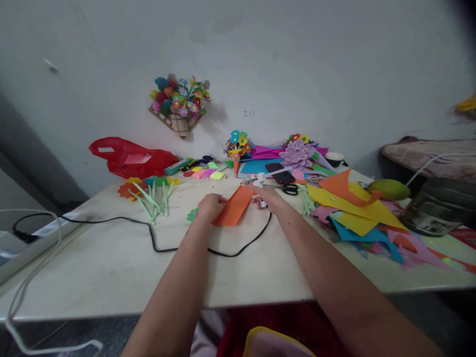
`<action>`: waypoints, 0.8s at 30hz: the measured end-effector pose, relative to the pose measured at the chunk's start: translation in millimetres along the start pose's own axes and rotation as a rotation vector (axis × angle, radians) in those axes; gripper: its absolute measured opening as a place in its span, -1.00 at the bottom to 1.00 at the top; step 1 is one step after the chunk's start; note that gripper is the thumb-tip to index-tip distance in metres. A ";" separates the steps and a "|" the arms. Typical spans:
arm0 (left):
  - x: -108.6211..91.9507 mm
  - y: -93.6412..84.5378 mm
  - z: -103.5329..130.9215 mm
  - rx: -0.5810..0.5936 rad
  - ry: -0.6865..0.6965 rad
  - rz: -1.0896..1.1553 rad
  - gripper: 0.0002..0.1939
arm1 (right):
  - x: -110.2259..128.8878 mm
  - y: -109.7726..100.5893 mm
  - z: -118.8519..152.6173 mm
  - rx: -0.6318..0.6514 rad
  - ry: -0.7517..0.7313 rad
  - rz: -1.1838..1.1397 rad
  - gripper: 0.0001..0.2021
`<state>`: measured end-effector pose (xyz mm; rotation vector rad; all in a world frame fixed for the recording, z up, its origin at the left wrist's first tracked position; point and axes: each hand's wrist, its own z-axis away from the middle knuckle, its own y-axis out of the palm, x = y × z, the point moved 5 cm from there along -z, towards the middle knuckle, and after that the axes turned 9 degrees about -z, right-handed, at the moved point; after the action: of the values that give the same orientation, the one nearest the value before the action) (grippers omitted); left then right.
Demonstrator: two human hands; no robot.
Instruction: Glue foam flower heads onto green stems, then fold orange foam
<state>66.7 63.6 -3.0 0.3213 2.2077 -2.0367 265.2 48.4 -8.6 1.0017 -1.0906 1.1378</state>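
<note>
An orange sheet (235, 207) slants between my two hands over the middle of the table. My left hand (211, 206) is closed on its left edge. At the sheet's upper right corner is my right hand (263, 195), its fingers partly hidden beside a white glue gun (261, 181) with a black cord. Whether those fingers grip the gun or the sheet is unclear. A green paper flower (192, 214) lies just left of my left hand. Black-handled scissors (290, 189) rest to the right of my right hand.
Pale green strips (152, 201) and paper flowers lie left, near a red bag (136, 157). Coloured scraps (357, 208), a green fruit (389, 189) and a jar (433, 206) stand right. A black cord (238, 254) crosses the table in front. A phone (279, 173) lies behind.
</note>
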 end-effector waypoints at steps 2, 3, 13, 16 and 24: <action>1.4 0.5 -0.7 0.015 0.007 0.020 -0.75 | 2.0 -2.0 1.1 -0.004 -0.009 0.034 -0.70; 1.8 0.7 -0.9 0.023 0.012 0.029 -0.75 | 3.2 -3.0 1.9 -0.012 -0.013 0.052 -0.71; 2.0 1.2 -3.1 0.063 0.039 0.039 -0.71 | 1.6 -5.8 -1.7 -0.052 0.031 0.214 -0.74; 2.4 1.3 -2.7 0.075 0.032 0.056 -0.71 | 1.4 -5.5 -0.8 -0.062 0.044 0.230 -0.75; 3.5 0.7 -1.2 0.105 0.053 0.098 -0.71 | 7.8 -4.2 4.2 -0.062 0.029 0.205 -0.77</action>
<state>63.5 65.1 -4.4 0.4899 2.0728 -2.1192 269.4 45.1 -0.4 0.8362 -1.2193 1.2709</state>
